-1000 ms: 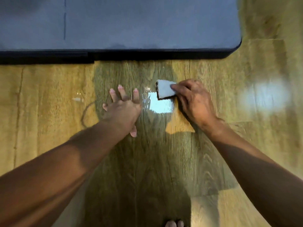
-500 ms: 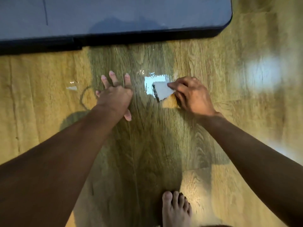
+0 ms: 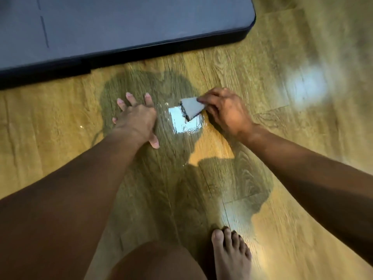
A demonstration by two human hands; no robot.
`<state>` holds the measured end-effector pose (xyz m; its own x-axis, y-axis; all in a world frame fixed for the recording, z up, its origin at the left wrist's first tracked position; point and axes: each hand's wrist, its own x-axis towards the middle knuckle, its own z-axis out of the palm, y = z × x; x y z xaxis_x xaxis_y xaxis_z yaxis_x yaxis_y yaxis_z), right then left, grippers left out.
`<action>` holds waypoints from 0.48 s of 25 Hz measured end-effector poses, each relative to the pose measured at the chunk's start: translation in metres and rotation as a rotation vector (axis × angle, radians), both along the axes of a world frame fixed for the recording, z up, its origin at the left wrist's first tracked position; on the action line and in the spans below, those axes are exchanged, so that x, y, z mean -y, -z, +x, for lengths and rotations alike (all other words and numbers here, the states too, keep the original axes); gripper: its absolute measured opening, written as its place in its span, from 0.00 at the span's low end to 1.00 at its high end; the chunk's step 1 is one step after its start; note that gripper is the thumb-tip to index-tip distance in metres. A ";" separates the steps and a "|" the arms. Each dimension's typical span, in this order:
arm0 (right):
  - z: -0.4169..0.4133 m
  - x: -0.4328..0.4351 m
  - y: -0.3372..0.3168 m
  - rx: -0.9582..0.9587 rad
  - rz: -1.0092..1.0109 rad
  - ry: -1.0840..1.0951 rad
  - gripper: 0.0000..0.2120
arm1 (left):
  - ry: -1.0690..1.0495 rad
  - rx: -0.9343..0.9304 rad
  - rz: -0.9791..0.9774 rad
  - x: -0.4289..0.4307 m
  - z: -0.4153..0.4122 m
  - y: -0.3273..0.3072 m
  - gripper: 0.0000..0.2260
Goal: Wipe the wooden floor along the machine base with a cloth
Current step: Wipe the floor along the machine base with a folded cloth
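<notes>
Right hand (image 3: 226,113) pinching partly hidden cloth (image 3: 192,108), left hand (image 3: 137,119) splayed flat on floor (image 3: 56,130), machine base (image 3: 131,27) cropped

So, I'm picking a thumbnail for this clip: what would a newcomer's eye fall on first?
The right hand pinches a small grey cloth against the wooden floor at mid-frame, beside a bright glare patch. To its left, the left hand lies flat with fingers spread. The dark machine base fills the upper left, and a bare foot shows at the bottom edge.
</notes>
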<state>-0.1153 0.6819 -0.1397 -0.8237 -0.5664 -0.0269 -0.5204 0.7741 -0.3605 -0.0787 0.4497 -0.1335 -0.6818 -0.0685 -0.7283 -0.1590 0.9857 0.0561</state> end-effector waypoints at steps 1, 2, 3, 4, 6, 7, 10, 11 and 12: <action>-0.008 0.001 -0.001 -0.006 0.012 0.031 0.12 | -0.002 -0.007 -0.007 0.000 0.001 0.000 0.67; -0.004 -0.004 0.000 -0.023 0.010 0.059 0.12 | -0.005 -0.012 -0.012 0.000 0.001 -0.001 0.66; 0.014 -0.013 0.001 -0.029 -0.002 0.075 0.12 | -0.007 -0.017 -0.014 -0.001 0.002 -0.003 0.66; 0.043 -0.025 0.000 -0.011 -0.026 0.060 0.13 | -0.011 -0.021 -0.014 -0.002 0.002 -0.004 0.66; 0.114 -0.048 -0.005 0.044 -0.078 -0.086 0.12 | -0.026 -0.017 -0.011 -0.003 0.001 -0.006 0.66; 0.129 -0.057 -0.008 0.060 -0.074 -0.157 0.11 | -0.032 -0.012 -0.008 -0.004 0.001 -0.007 0.66; 0.092 -0.053 -0.002 0.069 0.007 -0.146 0.13 | -0.021 -0.024 -0.017 -0.002 0.003 -0.007 0.66; 0.076 -0.045 -0.002 0.036 0.067 -0.066 0.13 | -0.017 -0.032 -0.011 -0.001 0.004 -0.007 0.66; 0.066 -0.043 0.001 0.007 0.104 0.012 0.14 | -0.019 -0.040 -0.002 -0.001 0.004 -0.006 0.66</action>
<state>-0.0490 0.7250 -0.1408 -0.8302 -0.5500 -0.0909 -0.5084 0.8139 -0.2812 -0.0744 0.4508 -0.1274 -0.7089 -0.0825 -0.7004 -0.1749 0.9827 0.0612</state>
